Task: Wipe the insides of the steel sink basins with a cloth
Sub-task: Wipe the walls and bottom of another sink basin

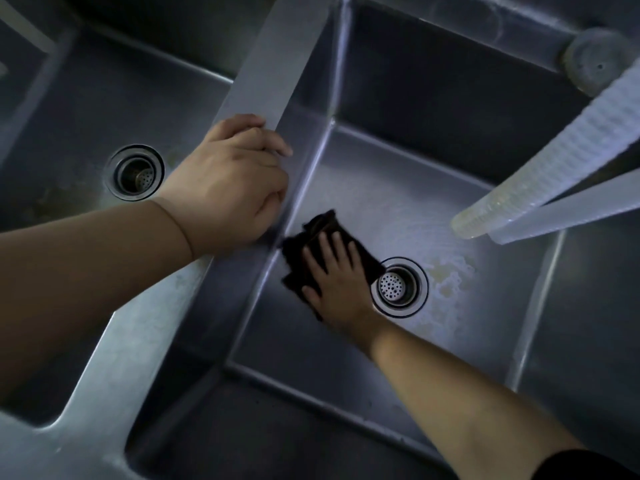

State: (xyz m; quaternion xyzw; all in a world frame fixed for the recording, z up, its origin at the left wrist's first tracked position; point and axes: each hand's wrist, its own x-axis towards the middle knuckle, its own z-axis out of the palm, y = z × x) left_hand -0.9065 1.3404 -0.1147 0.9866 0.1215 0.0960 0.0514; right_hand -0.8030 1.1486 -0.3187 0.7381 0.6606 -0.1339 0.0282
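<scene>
My right grip (332,282): flat, fingers straight, pressing cloth (311,237) beside drain (398,287).
My left grip (239,174): curled over divider (263,74).
Left: foam beyond drain; other basin (86,109).

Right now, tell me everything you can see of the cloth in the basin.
The cloth is dark, nearly black, soft fabric, folded or bunched into an uneven pad with rumpled edges. It lies flat on the floor of the right basin, near the wall under the divider, just left of the drain strainer. The right hand presses on it with straight, spread fingers, covering its lower right part. Whether it is wet cannot be told.
</scene>
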